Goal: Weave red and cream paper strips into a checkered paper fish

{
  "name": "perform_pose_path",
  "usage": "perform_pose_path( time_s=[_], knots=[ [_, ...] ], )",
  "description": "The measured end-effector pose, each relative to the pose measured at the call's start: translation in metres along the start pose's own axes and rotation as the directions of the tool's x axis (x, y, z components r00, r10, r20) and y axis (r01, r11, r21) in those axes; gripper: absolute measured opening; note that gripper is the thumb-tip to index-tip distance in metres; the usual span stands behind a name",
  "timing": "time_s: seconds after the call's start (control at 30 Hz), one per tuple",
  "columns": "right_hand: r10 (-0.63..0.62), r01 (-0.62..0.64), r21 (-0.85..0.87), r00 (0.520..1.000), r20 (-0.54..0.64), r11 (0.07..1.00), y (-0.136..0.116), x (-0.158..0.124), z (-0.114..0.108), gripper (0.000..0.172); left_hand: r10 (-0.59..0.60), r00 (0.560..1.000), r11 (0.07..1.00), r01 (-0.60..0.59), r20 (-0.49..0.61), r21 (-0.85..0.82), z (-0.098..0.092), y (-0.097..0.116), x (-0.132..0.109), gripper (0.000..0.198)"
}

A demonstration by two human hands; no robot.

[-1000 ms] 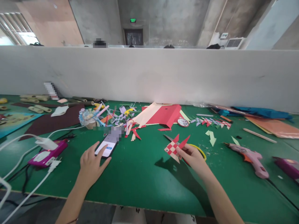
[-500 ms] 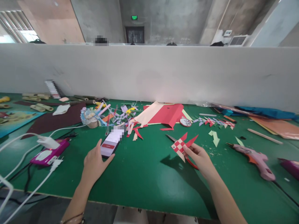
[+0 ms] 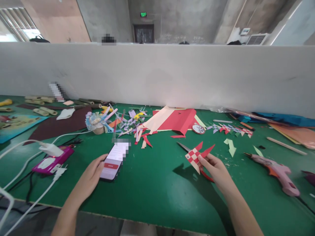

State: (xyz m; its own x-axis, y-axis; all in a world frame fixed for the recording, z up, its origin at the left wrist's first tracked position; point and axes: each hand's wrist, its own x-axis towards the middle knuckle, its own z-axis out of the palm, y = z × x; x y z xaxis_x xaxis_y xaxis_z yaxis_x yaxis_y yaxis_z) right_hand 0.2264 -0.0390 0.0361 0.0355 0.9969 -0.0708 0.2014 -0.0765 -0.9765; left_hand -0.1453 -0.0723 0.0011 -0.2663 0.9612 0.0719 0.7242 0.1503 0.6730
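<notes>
On the left, my left hand (image 3: pixel 92 172) grips a smartphone (image 3: pixel 112 164) by its left edge. The phone's lit screen carries a red button and is partly blurred. My right hand (image 3: pixel 213 167) pinches a woven paper fish (image 3: pixel 194 155), chequered red and cream, with pointed red fins. Behind the fish are scissors with a metal blade (image 3: pixel 182 146) and a red handle (image 3: pixel 207 177). Whether the scissors rest on the table or also sit in my right hand, I cannot tell.
Red and cream paper sheets (image 3: pixel 179 119) lie behind my hands, beside coloured paper scraps (image 3: pixel 133 123) and a small round dish (image 3: pixel 198 128). A pink glue gun (image 3: pixel 278 172) lies at right. Left are a purple power strip (image 3: pixel 52 162) and white cables. A grey partition (image 3: pixel 157 75) closes the far side.
My left hand has drawn the phone down and left, its fingers now closed around its edge. The right hand keeps hold of the fish. The whole view has shifted slightly.
</notes>
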Motion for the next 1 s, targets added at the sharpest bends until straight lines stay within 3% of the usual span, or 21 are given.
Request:
perform_pose_path(
  time_s=[0.13, 0.3, 0.47, 0.67, 1.0],
  knots=[
    [0.029, -0.029, 0.022, 0.999, -0.015, 0.999, -0.004, -0.002, 0.003, 0.046, 0.039, 0.990, 0.995, -0.026, 0.135, -0.096, -0.007, 0.006, 0.038, 0.063],
    [0.060, -0.059, 0.037, 0.998, -0.026, 0.998, -0.008, -0.003, 0.005, 0.046, 0.010, 0.981, 1.000, -0.008, 0.192, -0.010, -0.006, 0.014, 0.062, 0.057],
    [0.032, -0.032, -0.022, 0.999, -0.012, 0.999, -0.007, -0.001, 0.005, 0.046, 0.031, 0.985, 0.997, -0.043, 0.170, 0.068, -0.003, 0.018, 0.065, 0.058],
    [0.009, -0.010, -0.061, 1.000, -0.009, 0.998, -0.003, 0.000, 0.005, 0.046, 0.001, 0.984, 1.000, -0.002, 0.176, 0.003, -0.004, 0.012, 0.066, 0.055],
    [0.022, -0.021, -0.079, 1.000, 0.002, 0.997, -0.007, -0.001, 0.005, 0.048, 0.055, 0.984, 0.998, -0.060, 0.167, 0.025, -0.009, 0.017, 0.062, 0.051]
  ],
)
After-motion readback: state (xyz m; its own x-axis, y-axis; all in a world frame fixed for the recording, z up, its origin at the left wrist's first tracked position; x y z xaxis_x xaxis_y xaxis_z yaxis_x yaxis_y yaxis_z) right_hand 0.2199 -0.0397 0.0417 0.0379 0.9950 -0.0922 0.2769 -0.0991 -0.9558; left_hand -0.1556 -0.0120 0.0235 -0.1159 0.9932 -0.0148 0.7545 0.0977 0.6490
